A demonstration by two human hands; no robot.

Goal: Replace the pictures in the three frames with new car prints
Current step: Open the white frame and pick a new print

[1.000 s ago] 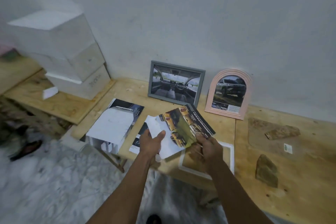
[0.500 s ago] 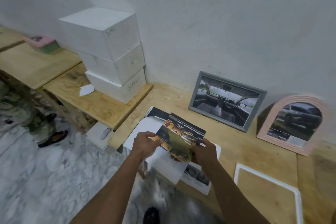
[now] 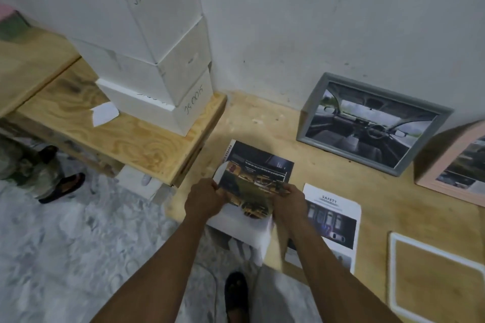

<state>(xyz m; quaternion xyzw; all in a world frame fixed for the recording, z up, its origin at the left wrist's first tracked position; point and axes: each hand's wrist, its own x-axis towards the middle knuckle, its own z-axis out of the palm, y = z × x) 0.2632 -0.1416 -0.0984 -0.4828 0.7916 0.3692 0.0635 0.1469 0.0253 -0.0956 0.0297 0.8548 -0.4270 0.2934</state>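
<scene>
Pale plywood makes up the tabletop (image 3: 265, 123), which runs along a grey-white wall. At its near edge both hands grip one car print (image 3: 252, 191): the left hand (image 3: 203, 200) curls its fingers (image 3: 214, 186) round the print's left edge, and the right hand (image 3: 287, 200) pinches the right edge, its fingertips partly hidden behind the paper. The print shows yellowish cars, but its small text is blurred. Under the hands lies a white sheet (image 3: 244, 228) hanging over the tabletop edge, and just beyond the fingers a dark brochure page (image 3: 262, 157) peeks out, mostly covered by the held print. Just right of the right hand lies a sheet headed SAFETY (image 3: 332, 217), its lower corner hidden by the right forearm. Farther right, a white empty frame (image 3: 393, 270) lies flat, cut off by the picture edge. Beyond the fingers, a grey frame (image 3: 372, 123) with a car-interior picture leans against the wall, and beside it a pink frame (image 3: 451, 165) is cropped at the right edge. Up and left of the left hand, three stacked white boxes (image 3: 147, 42) stand on a lower wooden bench (image 3: 105, 134), with handwritten codes that are hard to read and a scrap of white paper (image 3: 103, 114) beside them.
</scene>
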